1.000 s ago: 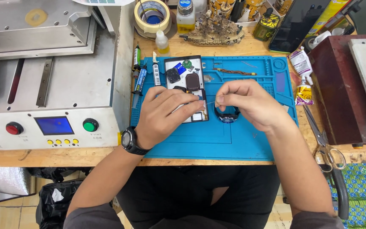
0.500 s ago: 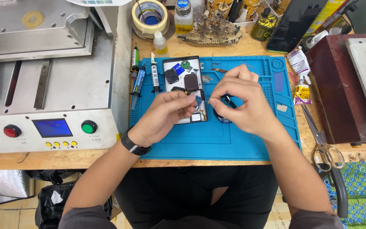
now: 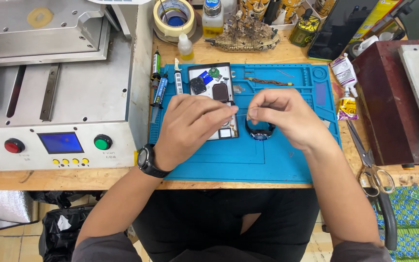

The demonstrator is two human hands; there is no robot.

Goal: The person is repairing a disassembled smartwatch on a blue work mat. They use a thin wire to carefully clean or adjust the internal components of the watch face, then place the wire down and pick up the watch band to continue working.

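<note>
My left hand and my right hand hover close together over a blue work mat, fingertips pinched. A very thin thread or wire stretches between the two pinches. Under my right hand lies a round dark watch case with a blue edge. A flat white-and-black tray with several small watch parts sits on the mat, partly hidden by my left hand. A black wristwatch is on my left wrist.
A grey machine with red and green buttons fills the left. Syringe tubes, a tape roll, small bottles and a model ship line the back. A dark red box and scissors are at the right.
Both hands have drawn slightly apart and shifted toward me, with the thin thread now stretched between them. The watch case shows more under my right hand.
</note>
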